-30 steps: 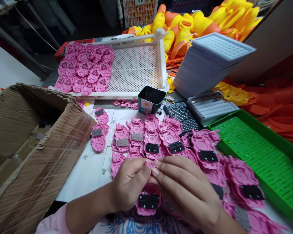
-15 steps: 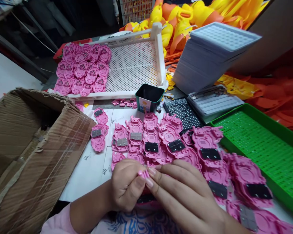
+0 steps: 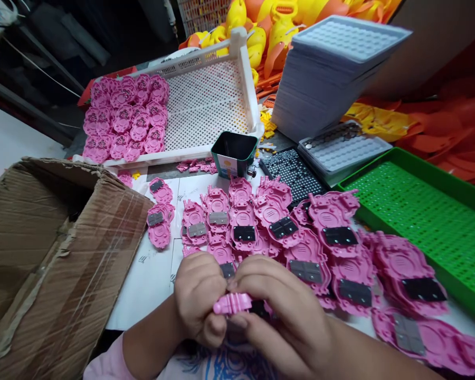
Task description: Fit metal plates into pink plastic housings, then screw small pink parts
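One pink piece (image 3: pixel 234 304) sits between the left hand (image 3: pixel 200 298) and the right hand (image 3: pixel 285 311), low in the middle of the view, in front of the person's printed shirt (image 3: pixel 231 364). The left fingers are curled tightly, gripping its left end; the right thumb and fingers close around its other side in a narrow hold, its ribbed edge showing between them. Just beyond the hands, pink shells (image 3: pixel 243 215) lie in uneven rows on a white sheet (image 3: pixel 136 287), many with a black or gray panel, some overlapping. A cardboard box (image 3: pixel 106 243) stands open at the left, and a green tray (image 3: pixel 423 211) lies at the right. Behind the shells are a small dark tub (image 3: pixel 234 165) with a label, a black tray (image 3: pixel 295 171) and a tall stack of white trays (image 3: pixel 320 87). Farther back, a white crate (image 3: pixel 243 79) holds pink parts (image 3: pixel 122 119) grouped on its left side, with yellow and orange toys (image 3: pixel 281 34) heaped beyond.
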A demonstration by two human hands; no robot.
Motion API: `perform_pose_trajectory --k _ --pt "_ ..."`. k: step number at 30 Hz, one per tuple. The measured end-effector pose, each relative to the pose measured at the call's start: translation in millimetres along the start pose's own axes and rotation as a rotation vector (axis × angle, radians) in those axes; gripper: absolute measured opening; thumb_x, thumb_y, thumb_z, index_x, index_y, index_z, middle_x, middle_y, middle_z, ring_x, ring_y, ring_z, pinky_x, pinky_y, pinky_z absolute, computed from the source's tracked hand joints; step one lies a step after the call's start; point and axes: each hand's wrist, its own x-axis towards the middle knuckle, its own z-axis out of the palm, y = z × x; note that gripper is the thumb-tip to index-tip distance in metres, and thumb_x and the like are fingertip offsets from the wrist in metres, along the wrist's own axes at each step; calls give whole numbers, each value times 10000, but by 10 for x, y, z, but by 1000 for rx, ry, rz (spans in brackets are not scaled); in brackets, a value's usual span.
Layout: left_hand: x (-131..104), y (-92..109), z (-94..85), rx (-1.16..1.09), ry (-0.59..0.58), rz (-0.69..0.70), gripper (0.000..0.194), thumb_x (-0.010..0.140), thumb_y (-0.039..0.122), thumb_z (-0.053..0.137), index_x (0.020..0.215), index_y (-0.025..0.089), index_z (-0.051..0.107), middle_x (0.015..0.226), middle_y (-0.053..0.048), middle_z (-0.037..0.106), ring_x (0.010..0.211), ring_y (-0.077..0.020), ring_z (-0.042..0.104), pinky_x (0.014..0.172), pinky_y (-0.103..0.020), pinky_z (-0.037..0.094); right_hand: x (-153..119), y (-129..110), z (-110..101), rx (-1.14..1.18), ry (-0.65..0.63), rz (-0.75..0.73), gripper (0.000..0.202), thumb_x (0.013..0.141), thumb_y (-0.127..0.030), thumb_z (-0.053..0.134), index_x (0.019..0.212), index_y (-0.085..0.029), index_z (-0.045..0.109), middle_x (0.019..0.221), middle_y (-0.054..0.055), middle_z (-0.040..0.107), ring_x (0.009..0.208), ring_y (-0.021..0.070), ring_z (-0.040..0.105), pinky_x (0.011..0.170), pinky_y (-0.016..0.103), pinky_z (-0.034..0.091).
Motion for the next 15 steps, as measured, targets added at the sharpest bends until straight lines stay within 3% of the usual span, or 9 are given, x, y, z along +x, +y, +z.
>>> perform_pose_trajectory --k 4,8,15 --pt "0 -15 34 -4 -3 57 539 933 582 217 635 197 449 492 22 335 446 -124 322 478 -307 211 -33 1 -14 -15 -13 -14 90 851 -137 496 936 -149 523 779 60 584 752 146 555 653 273 544" --pt "34 2 58 49 6 130 400 931 478 339 664 200 447 481 29 353 436 -122 329 469 -299 226 -32 15 -28 -17 34 6 97 822 -106 496 903 -155 519 760 37 565 706 121 546 618 240 524" --pt "113 117 10 -30 -27 -9 349 945 392 361 667 195 440 501 32 373 451 -107 356 479 -261 281 -24 15 3 -78 61 19 75 825 -111 505 868 -172 517 736 22 570 683 115 553 588 231 501"
